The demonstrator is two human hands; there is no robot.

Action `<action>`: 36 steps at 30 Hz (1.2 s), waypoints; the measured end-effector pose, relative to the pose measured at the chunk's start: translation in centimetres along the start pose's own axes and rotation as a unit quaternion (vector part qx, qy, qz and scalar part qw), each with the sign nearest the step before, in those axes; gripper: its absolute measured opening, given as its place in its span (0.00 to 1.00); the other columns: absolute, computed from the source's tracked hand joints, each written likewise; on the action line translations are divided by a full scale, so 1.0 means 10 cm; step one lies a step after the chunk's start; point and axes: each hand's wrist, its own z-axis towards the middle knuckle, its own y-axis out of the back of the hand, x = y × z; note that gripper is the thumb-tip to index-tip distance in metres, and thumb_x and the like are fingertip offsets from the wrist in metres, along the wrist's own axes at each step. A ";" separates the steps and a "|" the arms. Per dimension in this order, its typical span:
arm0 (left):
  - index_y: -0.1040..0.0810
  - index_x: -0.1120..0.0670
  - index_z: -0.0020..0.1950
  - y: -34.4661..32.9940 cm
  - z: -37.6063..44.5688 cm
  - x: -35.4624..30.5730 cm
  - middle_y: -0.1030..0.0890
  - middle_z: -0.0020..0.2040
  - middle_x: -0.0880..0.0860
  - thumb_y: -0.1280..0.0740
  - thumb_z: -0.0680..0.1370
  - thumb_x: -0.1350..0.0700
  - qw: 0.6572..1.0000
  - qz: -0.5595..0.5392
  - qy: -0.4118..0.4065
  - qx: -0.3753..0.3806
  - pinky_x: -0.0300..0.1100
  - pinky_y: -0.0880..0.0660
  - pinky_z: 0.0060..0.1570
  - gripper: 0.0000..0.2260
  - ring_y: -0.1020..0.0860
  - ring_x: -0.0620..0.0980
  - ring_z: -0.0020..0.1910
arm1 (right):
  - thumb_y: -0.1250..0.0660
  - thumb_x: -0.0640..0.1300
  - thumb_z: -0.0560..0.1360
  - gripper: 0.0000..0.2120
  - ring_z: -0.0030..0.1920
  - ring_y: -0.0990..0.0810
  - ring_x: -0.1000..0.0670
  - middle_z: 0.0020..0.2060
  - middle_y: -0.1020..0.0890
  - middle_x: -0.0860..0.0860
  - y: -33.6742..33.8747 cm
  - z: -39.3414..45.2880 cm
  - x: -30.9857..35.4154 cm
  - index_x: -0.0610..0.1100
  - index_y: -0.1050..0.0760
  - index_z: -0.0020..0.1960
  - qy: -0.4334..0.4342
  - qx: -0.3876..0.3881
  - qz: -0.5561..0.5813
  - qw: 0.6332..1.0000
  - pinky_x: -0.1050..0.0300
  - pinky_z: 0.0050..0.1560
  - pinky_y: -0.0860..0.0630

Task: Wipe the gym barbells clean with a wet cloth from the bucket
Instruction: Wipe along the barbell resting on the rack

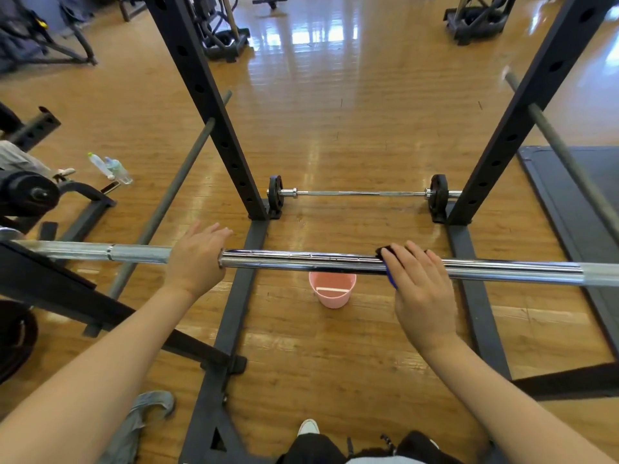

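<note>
Chrome runs straight across the view from the head camera: the racked barbell (301, 262) lies level, its long axis going from the person's left to their right, at about the height of the hands. The right hand (418, 286) sits on top of it with a dark blue cloth (388, 262) pressed beneath; the fingers (418, 254) lie fairly straight, draped over the far side of the bar rather than curled tight round it, and only the cloth's left edge shows past the hand. The left hand (194, 259) rests on the bar at the collar where the shiny shaft meets the duller sleeve, fingers loosely extended over the top, holding nothing else.

Bare shaft stretches between the two hands, so a wiping stroke would, by my reckoning, run along the bar's length toward the left hand, which looks placed to steady it. The pink bucket (332, 289) stands on the floor under the bar, between the hands and nearer the right one. A second barbell (361, 193) lies on the floor beyond, parallel, between the rack uprights (214, 105).
</note>
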 end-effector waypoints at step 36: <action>0.29 0.66 0.66 -0.08 -0.01 0.04 0.27 0.66 0.64 0.31 0.70 0.68 1.000 0.011 0.022 0.005 0.35 0.59 0.72 0.24 0.30 0.61 0.67 | 0.34 0.34 0.75 0.16 0.55 0.22 0.44 0.56 0.19 0.42 0.09 0.10 -0.37 0.37 0.23 0.62 0.147 0.028 0.007 0.989 0.50 0.58 0.27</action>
